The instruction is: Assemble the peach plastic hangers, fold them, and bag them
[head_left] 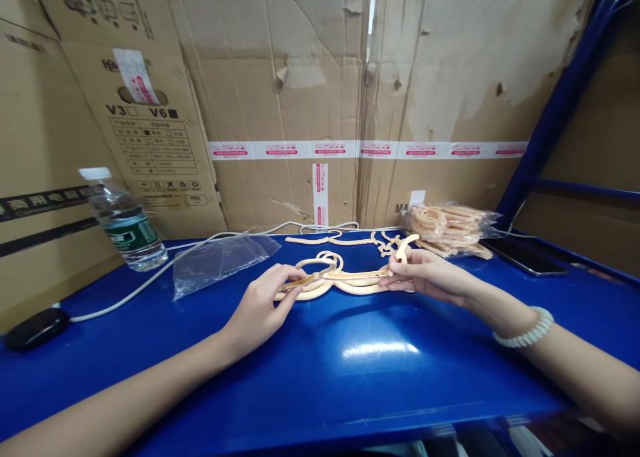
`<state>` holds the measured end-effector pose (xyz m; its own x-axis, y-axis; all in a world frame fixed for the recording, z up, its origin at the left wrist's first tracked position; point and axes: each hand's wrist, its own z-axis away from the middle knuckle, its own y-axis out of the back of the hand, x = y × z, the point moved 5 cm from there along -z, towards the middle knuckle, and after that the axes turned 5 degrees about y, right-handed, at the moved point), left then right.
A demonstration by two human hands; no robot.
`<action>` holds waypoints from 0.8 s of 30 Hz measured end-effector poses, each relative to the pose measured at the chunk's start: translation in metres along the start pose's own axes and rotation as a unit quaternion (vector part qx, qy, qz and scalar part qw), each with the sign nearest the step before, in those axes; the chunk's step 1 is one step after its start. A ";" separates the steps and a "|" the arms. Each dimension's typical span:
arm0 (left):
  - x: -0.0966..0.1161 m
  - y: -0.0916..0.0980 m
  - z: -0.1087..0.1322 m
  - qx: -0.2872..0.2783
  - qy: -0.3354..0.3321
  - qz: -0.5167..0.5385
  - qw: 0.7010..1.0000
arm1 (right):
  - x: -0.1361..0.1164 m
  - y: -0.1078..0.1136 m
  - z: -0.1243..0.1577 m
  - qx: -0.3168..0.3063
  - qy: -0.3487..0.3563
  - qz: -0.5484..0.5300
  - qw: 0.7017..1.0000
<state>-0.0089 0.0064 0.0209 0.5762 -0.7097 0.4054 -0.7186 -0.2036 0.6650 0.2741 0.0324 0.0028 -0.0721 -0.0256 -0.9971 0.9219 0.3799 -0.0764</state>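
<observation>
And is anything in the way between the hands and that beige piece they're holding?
Nothing visible: the left hand grips the beige piece near its left end, the right hand near its right. Similar beige pieces lie close by on the blue table, but none shows between it and either hand.

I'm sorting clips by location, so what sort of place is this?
Likely a small workshop or packing station: cardboard panels stand behind a blue worktop, where a clear bag of beige hanger-like parts lies.
</observation>
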 end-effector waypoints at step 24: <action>0.006 -0.004 0.002 -0.023 0.018 0.021 0.999 | -0.006 0.001 0.002 0.127 0.128 0.090 0.979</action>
<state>-0.0030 0.0012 0.0193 0.5597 -0.6924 0.4553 -0.7246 -0.1423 0.6743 0.2765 0.0314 0.0085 0.0378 0.2657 -0.9633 0.9911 0.1129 0.0701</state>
